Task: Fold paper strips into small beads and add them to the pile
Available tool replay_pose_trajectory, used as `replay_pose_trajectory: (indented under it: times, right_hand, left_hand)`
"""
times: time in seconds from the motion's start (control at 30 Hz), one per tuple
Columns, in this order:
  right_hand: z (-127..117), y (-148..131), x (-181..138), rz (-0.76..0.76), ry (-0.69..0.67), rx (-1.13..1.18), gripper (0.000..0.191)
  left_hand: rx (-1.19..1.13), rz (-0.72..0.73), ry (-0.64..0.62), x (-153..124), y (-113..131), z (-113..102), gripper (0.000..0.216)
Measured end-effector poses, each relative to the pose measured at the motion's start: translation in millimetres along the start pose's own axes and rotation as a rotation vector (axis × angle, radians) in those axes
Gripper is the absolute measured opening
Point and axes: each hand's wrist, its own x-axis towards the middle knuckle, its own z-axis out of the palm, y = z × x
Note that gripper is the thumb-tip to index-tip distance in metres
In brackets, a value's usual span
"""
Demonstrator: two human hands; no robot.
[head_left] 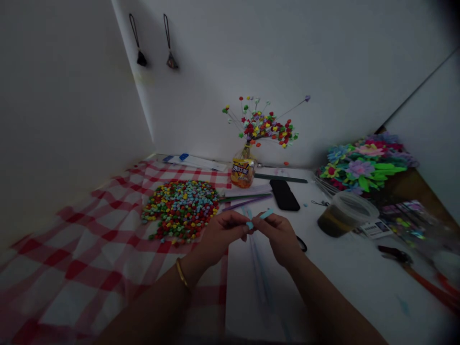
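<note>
Between my two hands is a light blue paper strip (266, 214), with a small folded end at my fingertips. My left hand (225, 231) pinches the folded part, and a gold bangle (182, 273) circles that wrist. Thumb and fingers of my right hand (276, 235) press on the strip, whose free end sticks up past them. Below lie several long pale paper strips (257, 268) on the white tabletop. Left of my hands spreads a big pile of small folded paper stars (183, 206) in many colours.
Behind stands a jar (243, 172) holding wire stems topped with paper stars. A black phone (284, 195), a tilted clear plastic tub (347, 213), pliers (397, 254) and fuzzy craft flowers (361, 167) lie to the right. A red checked cloth (108, 249) covers the left side.
</note>
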Motion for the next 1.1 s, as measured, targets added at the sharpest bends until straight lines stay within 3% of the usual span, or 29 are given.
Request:
replay_pose_trajectory:
  times: [0.17,0.47,0.67,0.8,0.93,1.1]
  right_hand:
    - [-1.3,-4.4,0.4,-0.013,-0.02,0.064,0.013]
    - [-4.9,-4.2,-0.8,-0.112,-0.026,-0.036,0.015]
    - [-2.9,-7.7,-2.5,-0.01,-0.145,0.023,0.013]
    - [2.7,-10.7,-4.5,0.001,-0.173,0.091,0.012]
    - [3.2,-8.5,-4.7,-0.018,-0.108,0.086,0.011]
    - [0.3,-4.5,-3.5,-0.058,-0.062,0.002,0.014]
  left_hand:
    - [-0.02,-0.022,-0.012,-0.1,-0.8,-2.4,0.011]
    - [-0.002,-0.042,-0.033,-1.3,3.0,-0.3,0.011]
    - [-0.063,-0.004,-0.077,-1.7,-1.0,-3.0,0.007]
    - [-0.143,-0.058,-0.118,-2.2,-0.7,-3.2,0.008]
    - [-0.209,-0.127,-0.137,-2.2,1.9,-1.8,0.01]
    - [-0.148,-0.097,-0.13,-1.5,1.4,-1.4,0.014]
